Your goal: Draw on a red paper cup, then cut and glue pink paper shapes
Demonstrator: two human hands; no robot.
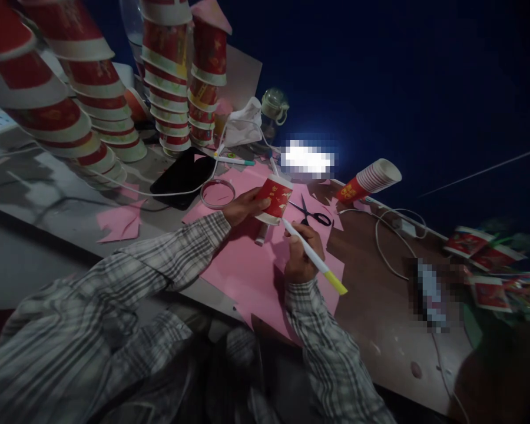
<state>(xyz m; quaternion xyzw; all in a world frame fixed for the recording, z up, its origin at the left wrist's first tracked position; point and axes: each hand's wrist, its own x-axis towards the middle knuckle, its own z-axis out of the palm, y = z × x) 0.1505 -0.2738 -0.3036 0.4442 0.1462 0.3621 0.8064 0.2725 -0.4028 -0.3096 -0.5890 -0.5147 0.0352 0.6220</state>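
Observation:
My left hand (pixel 246 205) is closed around a red paper cup (pixel 276 197) that stands rim-down on a pink paper sheet (pixel 247 265). My right hand (pixel 302 250) grips a white pen with a yellow cap (pixel 314 257); its tip touches the paper at the cup's rim. Both forearms wear plaid sleeves.
Black scissors (pixel 311 215) lie just past the cup. A tape ring (pixel 218 194), a black phone (pixel 183 176) and a marker (pixel 234 159) lie to the left. Tall stacks of red cups (pixel 168 76) stand at the back. A lying cup stack (pixel 371 179), white cables (pixel 386 235) and cut cup pieces (pixel 481 259) are at right.

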